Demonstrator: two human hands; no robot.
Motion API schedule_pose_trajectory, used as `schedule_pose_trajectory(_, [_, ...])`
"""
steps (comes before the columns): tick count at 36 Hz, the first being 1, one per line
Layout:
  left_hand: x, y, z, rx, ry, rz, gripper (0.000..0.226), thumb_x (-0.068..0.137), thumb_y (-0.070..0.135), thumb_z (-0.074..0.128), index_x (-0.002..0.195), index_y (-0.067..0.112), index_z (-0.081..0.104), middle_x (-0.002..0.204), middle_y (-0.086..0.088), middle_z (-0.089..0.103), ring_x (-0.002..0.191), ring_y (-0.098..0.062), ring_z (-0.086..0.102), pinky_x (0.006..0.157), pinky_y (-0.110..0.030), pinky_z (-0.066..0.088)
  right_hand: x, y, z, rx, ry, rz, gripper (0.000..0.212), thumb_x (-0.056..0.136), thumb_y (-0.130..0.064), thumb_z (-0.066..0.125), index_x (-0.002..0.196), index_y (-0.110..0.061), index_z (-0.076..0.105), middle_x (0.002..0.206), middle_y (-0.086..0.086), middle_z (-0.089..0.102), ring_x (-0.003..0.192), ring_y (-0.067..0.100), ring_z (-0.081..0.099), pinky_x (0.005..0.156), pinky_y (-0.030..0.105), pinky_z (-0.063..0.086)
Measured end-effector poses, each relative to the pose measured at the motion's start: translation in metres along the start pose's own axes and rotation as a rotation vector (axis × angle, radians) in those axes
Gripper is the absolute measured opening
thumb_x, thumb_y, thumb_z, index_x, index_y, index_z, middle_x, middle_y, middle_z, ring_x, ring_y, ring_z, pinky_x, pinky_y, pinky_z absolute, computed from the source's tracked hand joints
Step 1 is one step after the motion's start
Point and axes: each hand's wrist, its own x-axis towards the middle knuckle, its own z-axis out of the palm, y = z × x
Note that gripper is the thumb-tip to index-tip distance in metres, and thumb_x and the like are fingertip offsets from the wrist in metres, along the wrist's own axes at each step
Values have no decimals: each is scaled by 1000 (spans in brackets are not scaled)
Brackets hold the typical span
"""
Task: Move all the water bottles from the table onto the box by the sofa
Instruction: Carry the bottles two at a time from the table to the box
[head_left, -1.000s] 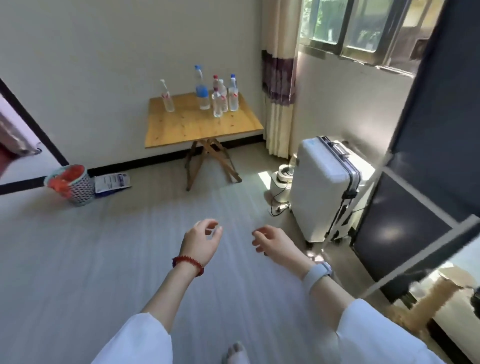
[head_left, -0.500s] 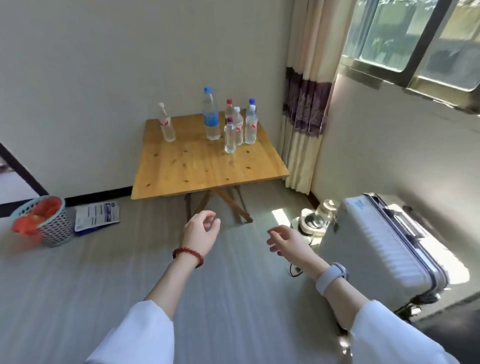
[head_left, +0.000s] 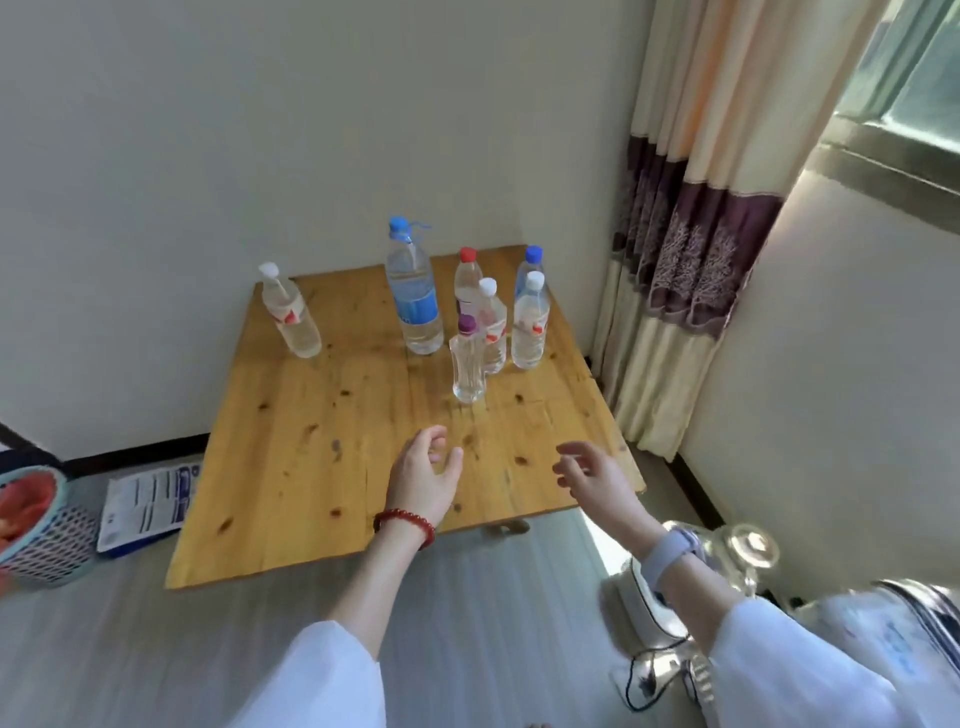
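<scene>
— Bottles (head_left: 530, 327) on the table (head_left: 322, 457)? How many?

— Seven. All up on their ends, near the far side by the wall. None moved yet.

— Any alone?

— Yes, white-cap bottle (head_left: 291, 317), off to the left, well apart from the rest. Then the big blue bottle (head_left: 414, 296) in the middle. Next to it, a tight bunch of five, with the little purple-cap bottle (head_left: 468, 364) out in front.

— And the hands?

— Left hand (head_left: 423, 478) over the near part of the table, fingers curled loose, open, holding nothing. Right hand (head_left: 592, 478) over the near right corner, fingers spread a bit, open too, nothing in it.

— Why out in front like that?

— Likely getting ready to grab. Both pointed at the bunch, one bottle for each hand maybe.

— Which first?

— Probably the purple-cap one. Closest to the left hand, nothing in the way.

— Anything to watch for?

— Bunch packed close, almost touching. Easy to knock one over when reaching in. Better to take the front ones first.

— Box and sofa?

— Not in sight. Somewhere out of view, so some carrying to do. Only curtain (head_left: 675, 260) on the right and a basket (head_left: 36, 530) on the floor at the left.
</scene>
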Motion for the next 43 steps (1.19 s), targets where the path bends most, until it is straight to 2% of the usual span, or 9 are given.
schedule_pose_trajectory(6, [100,-18,30,-13,-30,-84,56,85,32,58,134,19,32,137,-5,40,116,-18,47,87,-28,42,91,-11,10,27,11,22,24,94,-19,42,112,-13,56,97,7,67,88,17,64,80,36,52])
schedule_pose_trajectory(11, [189,-27,67,-57,-89,-86,87,76,31,70,141,20,14,148,-8,26,133,-26,28,100,-30,29,154,-10,16,26,82,63,23,94,-20,41,112,-17,55,92,-2,66,85,11,63,79,33,52])
schedule_pose_trajectory(15, [246,-41,94,-24,-164,-83,104,65,26,80,143,17,11,149,-13,20,136,-30,19,112,-45,22,193,-17,21,3,142,97,18,94,-24,40,106,-28,53,92,-7,66,91,10,64,80,30,52])
schedule_pose_trajectory(19, [277,-59,105,-69,-273,-96,77,69,23,77,131,15,31,122,-8,50,113,-30,50,91,-41,47,230,-31,30,-42,161,114,23,93,-26,42,114,-26,53,102,-8,65,99,8,61,82,24,50])
schedule_pose_trajectory(22, [289,-70,97,-143,-293,-76,64,67,19,78,118,14,39,102,-1,54,93,-25,58,77,-33,50,257,-43,44,-46,194,90,30,92,-20,47,122,-19,49,115,-3,58,98,5,56,73,8,45])
schedule_pose_trajectory(27, [305,-93,58,-193,-259,-63,56,64,22,80,105,22,42,97,-4,58,89,-24,58,75,-36,51,300,-63,74,-23,177,-6,57,88,-21,57,137,-14,30,140,4,40,124,13,40,101,37,42])
schedule_pose_trajectory(32, [310,-113,15,-110,-223,16,57,63,31,79,105,30,40,90,11,56,80,-8,57,62,-23,48,336,-70,109,-33,324,-7,77,76,-20,72,137,-5,27,133,17,37,127,27,34,107,37,30])
schedule_pose_trajectory(37, [309,-128,-8,-183,-177,-32,67,61,28,81,109,31,35,102,16,51,92,-10,56,72,-24,49,351,-64,119,-14,359,-32,81,72,-11,74,135,-6,24,132,16,37,125,28,35,105,34,29])
schedule_pose_trajectory(43, [303,-109,0,-229,-195,-18,66,55,50,70,109,28,39,101,13,54,94,-1,54,75,-22,47,335,-54,103,91,303,23,71,73,-18,75,127,-11,30,122,3,47,112,16,46,88,25,38])
